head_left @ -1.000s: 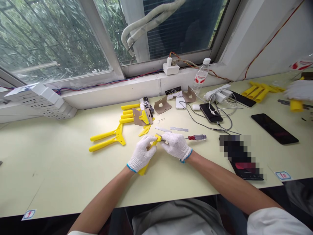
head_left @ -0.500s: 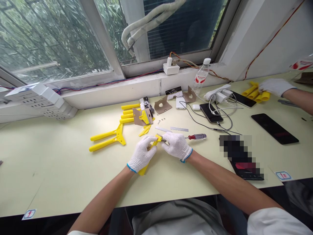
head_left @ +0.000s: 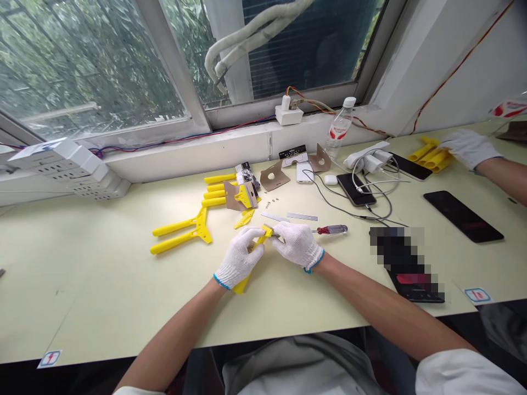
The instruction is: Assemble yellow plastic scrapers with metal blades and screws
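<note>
My left hand (head_left: 239, 259), in a white knit glove, is closed around a yellow scraper (head_left: 242, 284) whose handle slants down toward me. At the scraper's head, my gloved right hand (head_left: 300, 244) is closed, its fingertips pinching a thin grey metal blade, mostly hidden by the glove. Just beyond the hands lie two flat blade strips (head_left: 302, 216), small screws (head_left: 268, 204) and loose yellow head pieces (head_left: 244, 219). A screwdriver (head_left: 331, 229) with a clear and red handle points at my right hand. Two yellow scraper bodies (head_left: 177, 226) lie to the left.
Packaged scrapers (head_left: 242, 195) and opened brown cardboard (head_left: 275, 176) lie toward the window. Phones (head_left: 463, 216), cables and a power strip (head_left: 366, 156) occupy the right side, near a water bottle (head_left: 340, 129). A co-worker's gloved hand (head_left: 469, 147) is beside yellow tubes (head_left: 430, 156).
My hands and the scraper hold almost the same position. At the far right, the co-worker's hand has shifted slightly right, off the yellow tubes.
</note>
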`<control>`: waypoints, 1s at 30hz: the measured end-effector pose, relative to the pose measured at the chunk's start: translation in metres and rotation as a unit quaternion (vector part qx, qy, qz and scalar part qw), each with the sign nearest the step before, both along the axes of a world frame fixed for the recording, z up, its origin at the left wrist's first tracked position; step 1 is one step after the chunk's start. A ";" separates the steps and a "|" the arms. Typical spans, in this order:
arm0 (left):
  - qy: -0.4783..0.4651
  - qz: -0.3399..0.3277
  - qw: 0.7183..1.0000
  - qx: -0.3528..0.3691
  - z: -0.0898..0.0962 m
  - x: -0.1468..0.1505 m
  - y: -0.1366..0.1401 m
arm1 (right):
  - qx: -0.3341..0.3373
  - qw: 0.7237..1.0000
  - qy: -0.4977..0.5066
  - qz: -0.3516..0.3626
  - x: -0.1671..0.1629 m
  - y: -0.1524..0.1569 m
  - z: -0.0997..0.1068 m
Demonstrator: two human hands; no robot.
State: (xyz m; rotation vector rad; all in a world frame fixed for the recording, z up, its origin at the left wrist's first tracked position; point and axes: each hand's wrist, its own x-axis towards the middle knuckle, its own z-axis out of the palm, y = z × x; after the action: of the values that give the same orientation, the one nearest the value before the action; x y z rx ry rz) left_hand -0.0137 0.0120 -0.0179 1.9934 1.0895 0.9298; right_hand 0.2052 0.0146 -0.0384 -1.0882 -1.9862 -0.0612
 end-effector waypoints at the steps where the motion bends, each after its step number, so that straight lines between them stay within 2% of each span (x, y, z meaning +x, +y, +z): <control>1: 0.001 0.000 1.000 0.001 0.000 0.000 0.000 | 0.001 1.000 0.000 0.000 0.000 0.000 0.000; 15: 0.008 0.002 1.000 0.005 -0.001 0.000 0.000 | 0.000 1.000 0.006 0.016 -0.001 0.003 -0.007; 30: 0.011 0.002 1.000 0.002 0.000 -0.001 0.000 | -0.007 1.000 0.017 0.019 0.000 -0.001 0.002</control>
State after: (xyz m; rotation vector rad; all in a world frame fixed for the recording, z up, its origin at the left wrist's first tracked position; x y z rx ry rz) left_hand -0.0145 0.0123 -0.0176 2.0082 1.1051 0.9152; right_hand 0.2053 0.0140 -0.0360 -1.0539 -1.9781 -0.0088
